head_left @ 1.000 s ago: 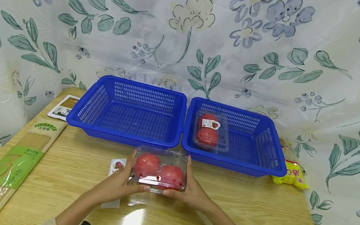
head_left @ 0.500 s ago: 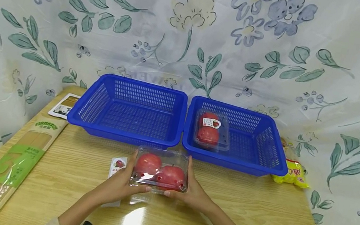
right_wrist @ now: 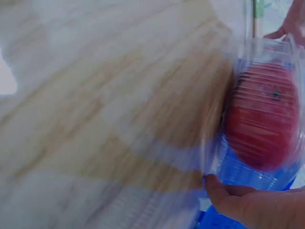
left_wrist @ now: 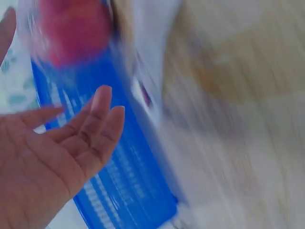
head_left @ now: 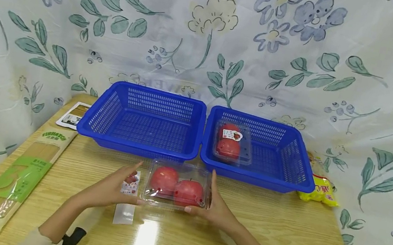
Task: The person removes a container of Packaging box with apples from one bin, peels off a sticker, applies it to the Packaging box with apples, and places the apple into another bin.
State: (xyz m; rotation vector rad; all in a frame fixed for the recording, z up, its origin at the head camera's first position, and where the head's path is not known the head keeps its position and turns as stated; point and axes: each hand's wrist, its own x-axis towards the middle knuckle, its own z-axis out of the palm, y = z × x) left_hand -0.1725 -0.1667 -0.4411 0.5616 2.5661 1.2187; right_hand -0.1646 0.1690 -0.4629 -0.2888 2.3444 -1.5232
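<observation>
In the head view, a clear plastic fruit box [head_left: 175, 204] holds two red apples [head_left: 164, 180] in front of the blue baskets. My right hand [head_left: 218, 211] grips the box's right end, its thumb over the front edge and its fingers along the side. My left hand [head_left: 110, 188] is off the box's left side, fingers spread, thumb tip close to the near left corner. The left wrist view shows that left palm [left_wrist: 45, 162] facing up with nothing in it. On the table by the left hand lies a white label strip [head_left: 124, 212] with a fruit picture.
The left blue basket [head_left: 137, 147] shows a bare bottom. Another apple box [head_left: 234, 140] sits in the right blue basket [head_left: 257, 179]. A spaghetti pack [head_left: 18, 179] and a white-edged packet [head_left: 73, 115] lie at left; a yellow bag [head_left: 320, 190] is at right.
My left hand has let go of the fruit box and moved left, uncovering more of the label strip. The box and right hand have shifted slightly right.
</observation>
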